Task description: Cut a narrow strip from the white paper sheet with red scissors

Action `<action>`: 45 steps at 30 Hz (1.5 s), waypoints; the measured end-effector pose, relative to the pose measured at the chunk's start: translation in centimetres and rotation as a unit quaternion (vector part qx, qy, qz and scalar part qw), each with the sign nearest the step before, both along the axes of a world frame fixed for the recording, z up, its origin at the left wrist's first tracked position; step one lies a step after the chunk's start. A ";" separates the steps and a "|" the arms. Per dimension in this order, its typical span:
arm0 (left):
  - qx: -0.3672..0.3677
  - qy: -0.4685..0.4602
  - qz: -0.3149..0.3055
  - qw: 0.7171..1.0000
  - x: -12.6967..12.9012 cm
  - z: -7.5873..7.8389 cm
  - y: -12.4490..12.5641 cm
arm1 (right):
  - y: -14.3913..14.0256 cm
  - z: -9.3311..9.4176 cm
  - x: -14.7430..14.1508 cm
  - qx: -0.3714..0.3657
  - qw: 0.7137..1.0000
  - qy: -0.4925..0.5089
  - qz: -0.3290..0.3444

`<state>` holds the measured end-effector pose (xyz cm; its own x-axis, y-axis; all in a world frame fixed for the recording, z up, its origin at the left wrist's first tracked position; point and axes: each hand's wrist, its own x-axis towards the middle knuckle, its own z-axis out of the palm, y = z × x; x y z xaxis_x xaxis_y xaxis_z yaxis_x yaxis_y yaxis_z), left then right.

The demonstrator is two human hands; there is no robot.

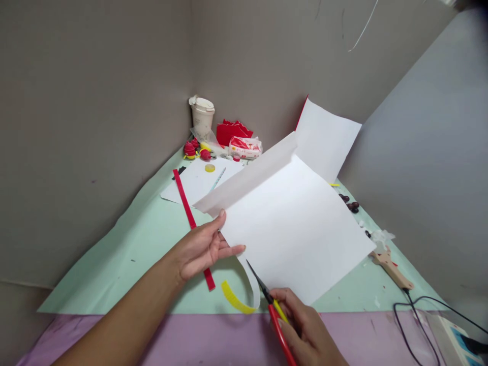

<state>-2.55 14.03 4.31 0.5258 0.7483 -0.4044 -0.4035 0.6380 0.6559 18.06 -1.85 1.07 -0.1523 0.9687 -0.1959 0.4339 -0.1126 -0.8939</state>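
Left hand pinches smooth white paper — scissors cutting.

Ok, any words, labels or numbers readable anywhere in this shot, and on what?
None can be read.
Red-and-white packet by the wall: it carries print, too small and blurred to read.
Paper cup: no legible marking.
White sheet in the left hand: blank.
Scissors in the right hand: no marking visible.

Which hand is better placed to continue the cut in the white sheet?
Probably the right hand: it holds the red scissors, blades at the white sheet. The left hand pinches its edge.
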 end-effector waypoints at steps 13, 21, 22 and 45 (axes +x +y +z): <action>-0.010 -0.002 0.002 1.000 0.1 0.1 0.0 | -0.2 0.1 -0.5 0.007 1.000 -0.011 -0.024; -0.007 -0.011 -0.014 1.000 0.4 0.0 -0.4 | -0.1 0.1 -0.6 -0.003 0.999 -0.012 -0.030; -0.007 -0.008 -0.014 1.000 0.4 0.0 -0.4 | -0.1 0.1 -0.6 -0.004 0.999 -0.010 -0.031; -0.009 -0.028 -0.004 1.000 0.3 -0.4 0.1 | -0.1 0.5 -0.2 -0.006 1.000 0.007 0.000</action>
